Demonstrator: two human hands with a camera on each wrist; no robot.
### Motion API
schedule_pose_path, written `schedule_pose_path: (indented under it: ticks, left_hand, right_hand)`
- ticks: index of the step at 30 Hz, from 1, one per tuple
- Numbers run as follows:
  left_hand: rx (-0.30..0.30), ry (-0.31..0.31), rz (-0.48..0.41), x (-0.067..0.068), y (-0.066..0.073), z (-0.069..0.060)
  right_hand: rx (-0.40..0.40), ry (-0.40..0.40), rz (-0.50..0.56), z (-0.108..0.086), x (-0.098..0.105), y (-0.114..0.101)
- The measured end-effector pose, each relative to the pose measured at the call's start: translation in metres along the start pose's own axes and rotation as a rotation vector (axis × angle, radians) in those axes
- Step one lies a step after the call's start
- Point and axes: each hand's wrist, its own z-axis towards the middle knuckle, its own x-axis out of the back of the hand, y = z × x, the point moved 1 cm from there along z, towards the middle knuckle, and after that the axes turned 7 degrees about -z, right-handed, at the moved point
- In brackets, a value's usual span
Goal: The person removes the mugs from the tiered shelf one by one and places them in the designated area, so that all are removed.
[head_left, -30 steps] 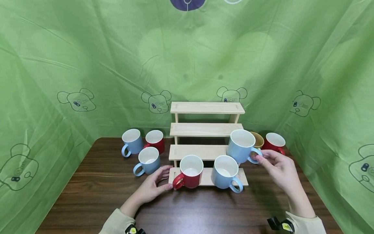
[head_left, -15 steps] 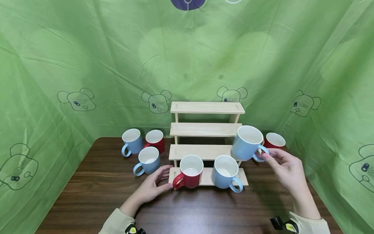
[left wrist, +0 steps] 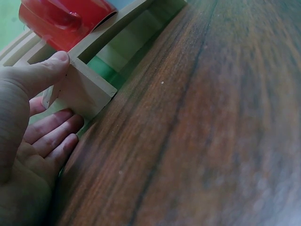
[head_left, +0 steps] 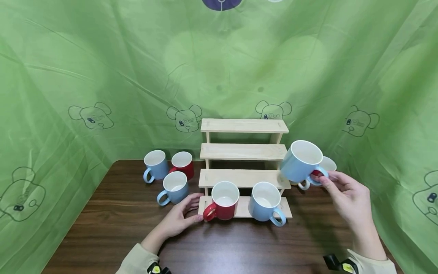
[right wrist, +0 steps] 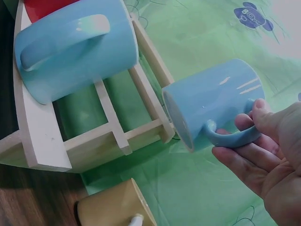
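By its handle, my right hand holds a light blue mug in the air at the right end of the stepped wooden rack. My left hand grips the left end of the rack's bottom step, thumb at the front corner. On that step stand a red mug, handle toward the left hand, and another light blue mug, handle to the right front.
Left of the rack on the dark wood table stand two blue mugs and a red one. At the right, a yellow mug and another red mug are partly hidden. Green cloth surrounds the table.
My right hand has moved right and slightly up with the blue mug, away from the rack's steps. My left hand and the mugs on the bottom step have stayed in place.
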Motion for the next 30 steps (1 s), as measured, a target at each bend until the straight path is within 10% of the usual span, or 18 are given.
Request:
schedule_pose_path:
  ticks: [30]
  left_hand:
    - [0.025, -0.001, 0.010, 0.002, 0.000, -0.001]
  right_hand:
    - [-0.092, 0.175, -0.027, -0.021, 0.018, 0.038]
